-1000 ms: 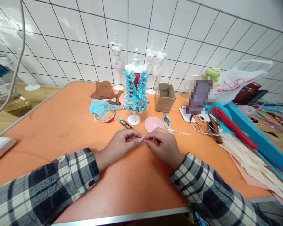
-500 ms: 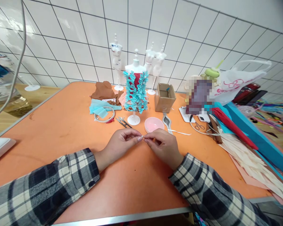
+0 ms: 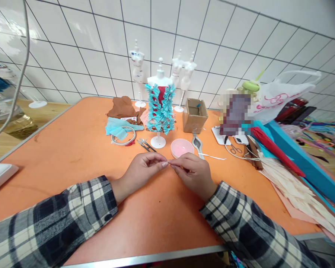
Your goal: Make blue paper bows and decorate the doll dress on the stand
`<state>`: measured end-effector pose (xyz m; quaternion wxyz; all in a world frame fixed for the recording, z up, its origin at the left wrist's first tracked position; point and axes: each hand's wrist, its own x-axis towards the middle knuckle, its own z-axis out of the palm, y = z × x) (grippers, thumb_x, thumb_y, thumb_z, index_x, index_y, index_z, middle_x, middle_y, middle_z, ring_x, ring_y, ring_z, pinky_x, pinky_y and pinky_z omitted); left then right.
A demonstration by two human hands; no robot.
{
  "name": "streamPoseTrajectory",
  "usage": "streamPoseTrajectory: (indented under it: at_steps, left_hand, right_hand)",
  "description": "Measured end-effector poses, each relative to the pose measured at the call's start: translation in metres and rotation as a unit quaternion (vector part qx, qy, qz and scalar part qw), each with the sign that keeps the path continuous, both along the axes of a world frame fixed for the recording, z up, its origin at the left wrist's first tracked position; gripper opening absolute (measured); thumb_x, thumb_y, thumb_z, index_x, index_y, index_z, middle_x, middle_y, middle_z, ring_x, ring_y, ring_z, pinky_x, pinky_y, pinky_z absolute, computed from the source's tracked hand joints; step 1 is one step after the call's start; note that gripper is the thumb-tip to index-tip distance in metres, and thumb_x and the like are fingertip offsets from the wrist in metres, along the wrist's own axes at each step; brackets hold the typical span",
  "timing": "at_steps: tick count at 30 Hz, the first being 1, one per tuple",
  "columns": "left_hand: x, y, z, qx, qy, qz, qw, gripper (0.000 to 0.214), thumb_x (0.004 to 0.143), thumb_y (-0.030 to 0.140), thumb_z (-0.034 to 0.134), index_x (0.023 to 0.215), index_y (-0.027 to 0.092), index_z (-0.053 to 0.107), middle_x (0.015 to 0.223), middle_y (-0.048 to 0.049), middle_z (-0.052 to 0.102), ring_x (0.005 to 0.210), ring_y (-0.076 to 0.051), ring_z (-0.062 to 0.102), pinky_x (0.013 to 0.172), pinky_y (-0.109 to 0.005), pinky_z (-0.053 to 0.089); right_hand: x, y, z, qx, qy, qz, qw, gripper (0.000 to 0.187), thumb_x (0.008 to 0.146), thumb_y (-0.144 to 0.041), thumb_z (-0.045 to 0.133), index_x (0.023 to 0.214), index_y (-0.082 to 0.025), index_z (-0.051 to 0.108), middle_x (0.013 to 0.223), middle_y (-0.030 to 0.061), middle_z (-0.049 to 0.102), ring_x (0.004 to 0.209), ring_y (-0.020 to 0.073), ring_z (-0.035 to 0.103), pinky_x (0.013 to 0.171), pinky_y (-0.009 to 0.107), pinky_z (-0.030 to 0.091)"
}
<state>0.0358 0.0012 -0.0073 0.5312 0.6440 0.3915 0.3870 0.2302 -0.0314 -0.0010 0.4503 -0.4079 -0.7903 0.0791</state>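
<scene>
Pinching a tiny piece (image 3: 168, 162), mostly hidden, between nearly closed fingers of left hand (image 3: 143, 167) and right hand (image 3: 194, 172), just near-left of the pink bowl (image 3: 173, 151); probably light and easily dropped, best gripped by its edges

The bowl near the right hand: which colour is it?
The bowl is light pink; see the head view.

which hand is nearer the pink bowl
Right. The right hand is just in front of the pink bowl, overlapping its near edge in view; the left hand is farther off, front-left.
</scene>
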Motion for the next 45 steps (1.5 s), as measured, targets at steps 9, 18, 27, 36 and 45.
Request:
streamPoseTrajectory:
  at_steps: [9, 18, 27, 36, 45]
  left_hand:
    - [0.0017, 0.0004, 0.0015, -0.026, 0.006, 0.000, 1.000, 0.020, 0.076, 0.034, 0.071, 0.082, 0.016, 0.071, 0.080, -0.0025, 0.072, 0.075, -0.015, 0.063, 0.072, -0.025, 0.049]
    - [0.0012, 0.0001, 0.0010, -0.018, 0.035, -0.026, 0.999, 0.021, 0.076, 0.033, 0.068, 0.085, 0.015, 0.070, 0.084, -0.0054, 0.073, 0.079, -0.019, 0.065, 0.074, -0.028, 0.050]
    - [0.0008, -0.0023, 0.0045, -0.001, 0.002, -0.052, 0.999, 0.022, 0.083, 0.035, 0.062, 0.088, 0.016, 0.072, 0.087, -0.0040, 0.072, 0.077, -0.015, 0.062, 0.073, -0.025, 0.048]
    - [0.0006, 0.0011, 0.0026, -0.055, 0.002, -0.063, 0.996, 0.020, 0.077, 0.036, 0.070, 0.081, 0.017, 0.075, 0.079, -0.0022, 0.071, 0.075, -0.015, 0.061, 0.072, -0.024, 0.046]
    - [0.0014, 0.0011, 0.0067, -0.063, -0.004, -0.017, 0.998, 0.023, 0.073, 0.039, 0.072, 0.077, 0.017, 0.073, 0.072, -0.0012, 0.068, 0.068, -0.014, 0.057, 0.067, -0.024, 0.045]
  right_hand:
    - [0.0026, -0.0003, 0.0029, 0.018, -0.028, -0.006, 0.999, 0.017, 0.090, -0.023, 0.059, 0.104, -0.023, 0.069, 0.088, 0.0031, 0.069, 0.073, 0.0125, 0.062, 0.066, 0.024, 0.049]
    - [0.0007, 0.0041, -0.0006, -0.050, -0.062, -0.007, 0.997, 0.008, 0.088, -0.020, 0.061, 0.089, -0.021, 0.069, 0.081, 0.0014, 0.067, 0.074, 0.0135, 0.061, 0.063, 0.024, 0.044]
    - [-0.0036, 0.0042, -0.0004, -0.070, 0.059, 0.001, 0.996, 0.007, 0.083, -0.016, 0.064, 0.085, -0.020, 0.069, 0.074, 0.0001, 0.063, 0.057, 0.0106, 0.050, 0.054, 0.023, 0.038]
    - [-0.0066, 0.0006, -0.0011, -0.138, 0.075, 0.004, 0.988, 0.006, 0.081, -0.020, 0.065, 0.087, -0.020, 0.066, 0.076, -0.0005, 0.062, 0.049, 0.0077, 0.040, 0.048, 0.022, 0.035]
    - [-0.0046, 0.0003, 0.0031, -0.061, 0.060, 0.010, 0.996, 0.006, 0.083, -0.019, 0.064, 0.088, -0.020, 0.068, 0.079, 0.0016, 0.065, 0.060, 0.0110, 0.054, 0.054, 0.023, 0.043]
